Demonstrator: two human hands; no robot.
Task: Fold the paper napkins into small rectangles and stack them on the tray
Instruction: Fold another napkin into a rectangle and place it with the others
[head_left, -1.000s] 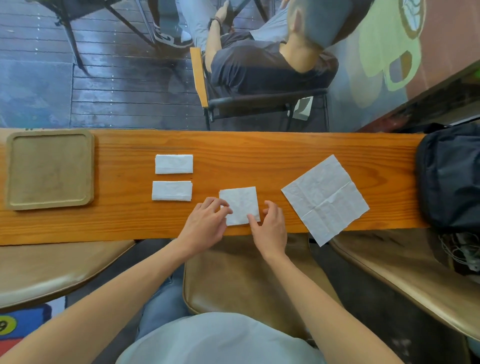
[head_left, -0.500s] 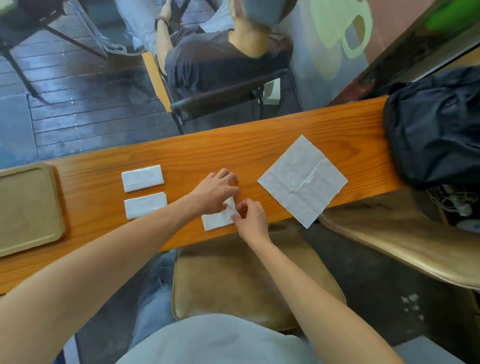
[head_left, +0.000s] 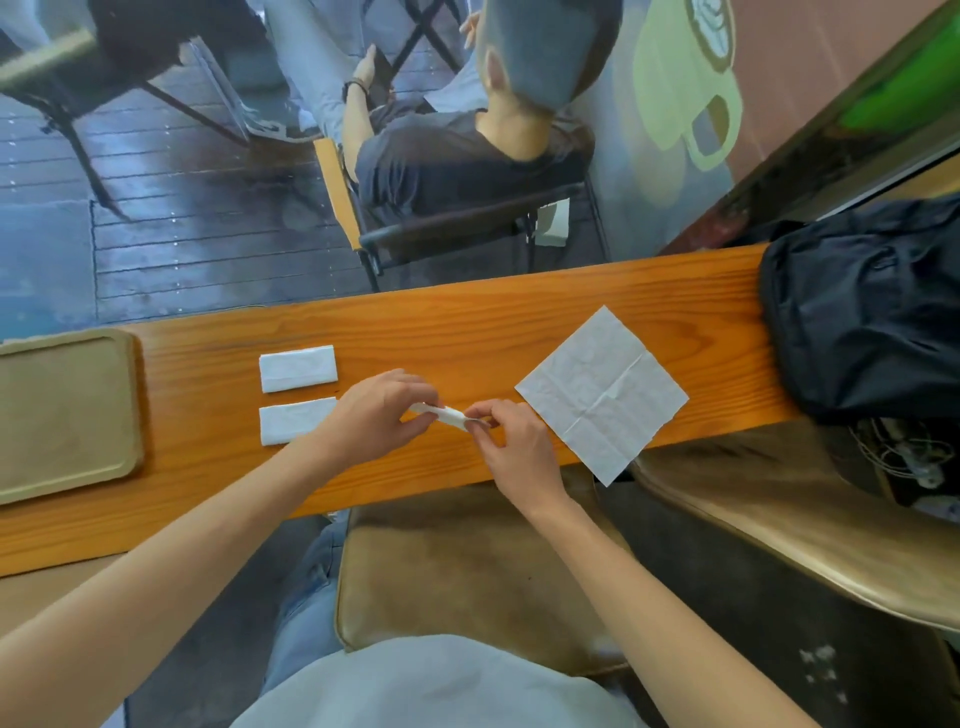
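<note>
Left hand (head_left: 376, 415): sat at frame centre, fingers curled and pinched onto the left end of the napkin in hand (head_left: 445, 415).
Right hand (head_left: 511, 448): sat just right of centre, thumb and forefinger closed on the right end of the same napkin.
Napkin in hand: was a narrow white strip held between both hands just above the wooden counter (head_left: 467, 322); whether it touched the wood could not be told.
Folded napkins: two finished rectangles lay left of centre, upper rectangle (head_left: 297, 368) and lower rectangle (head_left: 291, 420), close together; the left wrist partly covered the lower one.
Unfolded napkin (head_left: 602, 392): lay flat right of centre, its near corner overhanging the counter edge.
Tray (head_left: 62, 415): sat at the left edge, holding no napkins, well apart from the hands.
Risk, judged: thin tissue could spring open or crease askew if either pinch loosened before pressing; the left forearm could drag the lower rectangle; the overhanging sheet could slip off.
Change from earlier frame: the napkin had lain flat as a square under the fingertips; it was now narrowed and pinched at both ends.
</note>
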